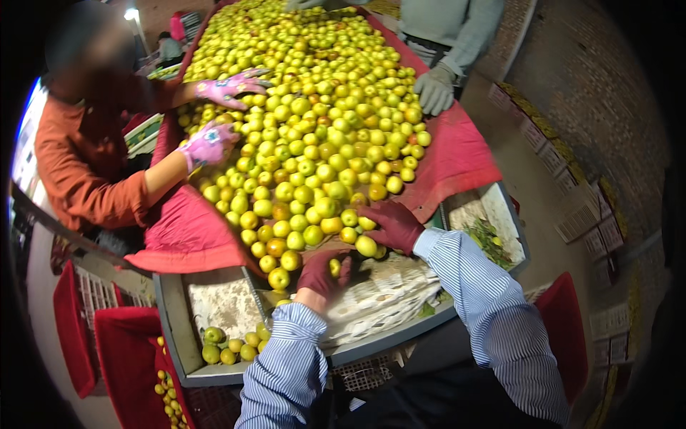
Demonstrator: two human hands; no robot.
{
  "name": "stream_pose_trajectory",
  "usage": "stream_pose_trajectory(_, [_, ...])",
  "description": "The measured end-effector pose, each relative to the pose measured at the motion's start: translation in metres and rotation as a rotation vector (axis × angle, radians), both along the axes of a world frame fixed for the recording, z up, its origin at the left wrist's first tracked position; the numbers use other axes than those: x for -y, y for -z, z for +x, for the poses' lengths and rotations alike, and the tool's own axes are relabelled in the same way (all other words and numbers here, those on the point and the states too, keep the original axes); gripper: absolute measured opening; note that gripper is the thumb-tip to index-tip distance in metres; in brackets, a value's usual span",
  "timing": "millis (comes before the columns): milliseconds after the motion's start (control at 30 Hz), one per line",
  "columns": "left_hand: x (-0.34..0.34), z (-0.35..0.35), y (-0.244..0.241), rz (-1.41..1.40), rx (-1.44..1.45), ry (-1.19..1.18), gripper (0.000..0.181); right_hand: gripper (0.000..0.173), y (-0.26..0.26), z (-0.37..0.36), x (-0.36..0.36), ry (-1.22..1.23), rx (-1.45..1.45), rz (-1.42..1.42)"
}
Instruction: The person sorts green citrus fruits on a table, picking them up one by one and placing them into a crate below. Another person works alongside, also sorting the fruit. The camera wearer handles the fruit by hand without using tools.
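A sloping heap of small yellow-green fruits [313, 161], which look like jujubes, some with brown patches, covers the red cloth of the sorting table. My left hand [323, 273], in a dark red glove, is curled at the near end of the heap. One small fruit [335, 267] shows between its thumb and fingers. To the right, my right hand [395, 225], gloved alike, reaches in from the side. Its fingertips touch fruits at the heap's front edge, beside a larger yellow fruit [366, 246]; whether it grips one is unclear. White netted material [380, 305] lies below both hands.
A left compartment [222, 303] contains several fruits; leaves [487, 238] lie in the right one. A co-worker's pink floral gloves [211, 143] rest on the heap at left, another person's grey glove [437, 90] at right. Red-lined crates [128, 348] stand below left.
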State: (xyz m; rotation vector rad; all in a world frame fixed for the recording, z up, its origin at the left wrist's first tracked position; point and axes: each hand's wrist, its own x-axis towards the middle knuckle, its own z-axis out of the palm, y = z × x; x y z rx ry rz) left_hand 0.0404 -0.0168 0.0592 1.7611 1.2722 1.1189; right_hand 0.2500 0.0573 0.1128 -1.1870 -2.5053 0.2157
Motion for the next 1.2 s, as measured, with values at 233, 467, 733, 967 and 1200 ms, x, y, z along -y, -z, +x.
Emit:
stream_pose_trajectory(233, [-0.012, -0.006, 0.039, -0.224, 0.149, 0.073, 0.021, 0.034, 0.002, -0.015, -0.029, -0.044, -0.261, 0.265])
stream_pose_trajectory(467, [-0.007, 0.0, 0.004, -0.577, 0.621, 0.119, 0.021, 0.042, -0.001, -0.031, -0.027, 0.16, 0.243, 0.293])
stream_pose_trajectory(733, [0.007, 0.006, -0.03, -0.032, -0.084, 0.032, 0.02, 0.026, -0.031, -0.027, -0.025, -0.063, -0.138, 0.27])
stream_pose_trajectory(967, [-0.012, 0.001, 0.027, -0.468, 0.533, 0.099, 0.017, 0.016, -0.018, -0.207, -0.11, -0.146, 0.16, 0.413])
stream_pose_trajectory(1200, [-0.011, -0.001, -0.002, -0.935, 1.135, 0.068, 0.021, 0.02, -0.009, -0.238, -0.101, 0.112, 0.419, 0.178])
